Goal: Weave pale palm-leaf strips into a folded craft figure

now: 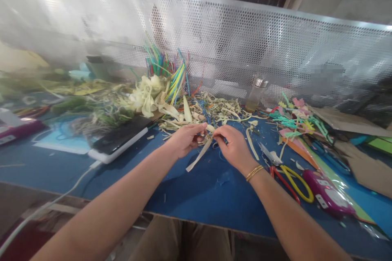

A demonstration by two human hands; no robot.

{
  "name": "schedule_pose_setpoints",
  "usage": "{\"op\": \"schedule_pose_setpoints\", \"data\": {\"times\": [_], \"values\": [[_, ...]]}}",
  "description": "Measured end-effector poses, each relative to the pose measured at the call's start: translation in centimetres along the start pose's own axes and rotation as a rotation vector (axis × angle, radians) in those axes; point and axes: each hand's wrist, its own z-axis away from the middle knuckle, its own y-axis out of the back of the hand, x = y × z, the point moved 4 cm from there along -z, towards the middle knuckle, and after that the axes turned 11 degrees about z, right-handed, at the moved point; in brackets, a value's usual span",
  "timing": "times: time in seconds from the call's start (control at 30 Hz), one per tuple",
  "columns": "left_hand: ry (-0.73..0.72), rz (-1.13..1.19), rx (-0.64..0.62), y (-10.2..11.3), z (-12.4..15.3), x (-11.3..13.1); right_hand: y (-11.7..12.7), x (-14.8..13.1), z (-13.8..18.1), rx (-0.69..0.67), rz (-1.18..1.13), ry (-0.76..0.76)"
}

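Between my two hands is a pale corn husk strip (200, 155), its loose end hanging down toward the table. My left hand (188, 140) pinches it from the left with thumb and fingers. On the other side my right hand (232, 142), with a gold bracelet at the wrist, grips the same piece with bent fingers. The fingertips nearly meet, so the exact join there is hidden. Just beyond them lies a heap of dried husk scraps (225, 108). Scissors (288, 179) with red and yellow handles rest on the blue table, right of my right hand.
A black-and-white device (122, 140) with a white cable lies at left. Colourful stems (179, 77) and pale husk flowers (150, 91) stand behind. A glass bottle (255, 96) is near the perforated metal panel (245, 36). A purple power strip (327, 195) and cardboard (364, 159) lie right.
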Motion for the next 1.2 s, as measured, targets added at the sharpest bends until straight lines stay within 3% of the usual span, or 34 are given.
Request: {"op": "schedule_pose_setpoints", "data": {"times": [0.07,0.23,0.37,0.53,0.8,1.0,1.2], "values": [[-0.027,0.068,-0.009,-0.3,0.0,-0.2,-0.2,-0.1,0.0,-0.002,0.039,0.021],[0.095,0.231,0.003,-0.5,-0.1,-1.3,-0.9,-0.4,0.1,-0.032,0.152,0.071],[-0.052,0.081,0.026,-0.2,-0.3,-1.2,-1.3,-0.4,0.0,-0.076,0.126,0.046],[-0.145,-0.161,-0.028,-0.1,-0.3,-1.2,-1.0,0.9,0.5,-0.115,0.007,-0.139],[-0.222,-0.472,-0.018,-0.1,-0.3,-1.4,-0.4,2.2,0.9,-0.262,0.345,-0.175],[-0.257,-0.598,-0.100,-0.8,0.0,-1.2,0.4,0.6,0.0,-0.234,0.089,-0.117],[-0.264,-0.736,-0.086,-0.7,-0.1,-1.6,-0.3,1.0,0.0,-0.277,-0.252,-0.211]]}}
